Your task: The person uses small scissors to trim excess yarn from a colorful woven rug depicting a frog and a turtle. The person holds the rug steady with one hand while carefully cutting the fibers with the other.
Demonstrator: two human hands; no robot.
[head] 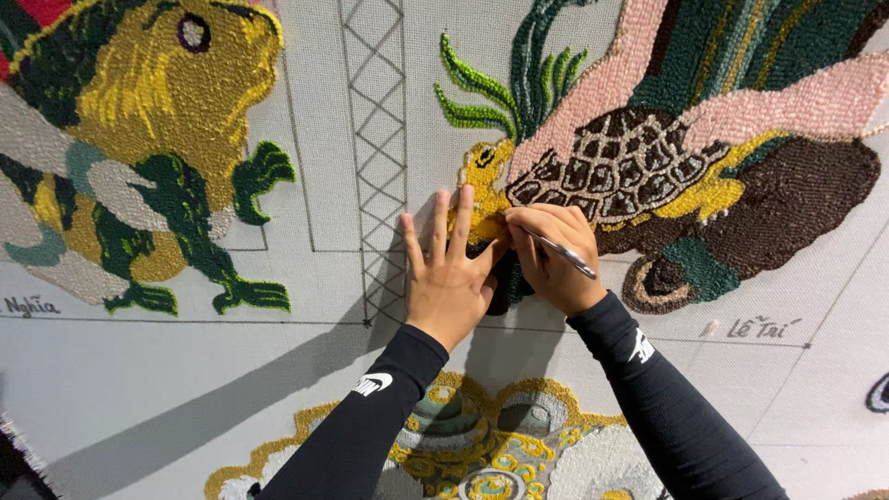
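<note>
Right hand (554, 259) grip closed on thin silver tool (567, 256), tip at yellow tufted patch (483, 194), left hand (449, 268) flat, fingers spread, pressing grey backing cloth (370, 120) beside it.

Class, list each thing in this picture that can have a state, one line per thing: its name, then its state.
left hand: flat on the cloth, fingers spread, holding nothing
right hand: closed around a thin metal tool
thin metal tool: gripped, working end hidden at the yellow patch
turtle figure: largely filled with tufting
frog figure: filled in
backing cloth: stretched flat, partly bare with drawn outlines
lattice column: outlined only, unfilled
</note>
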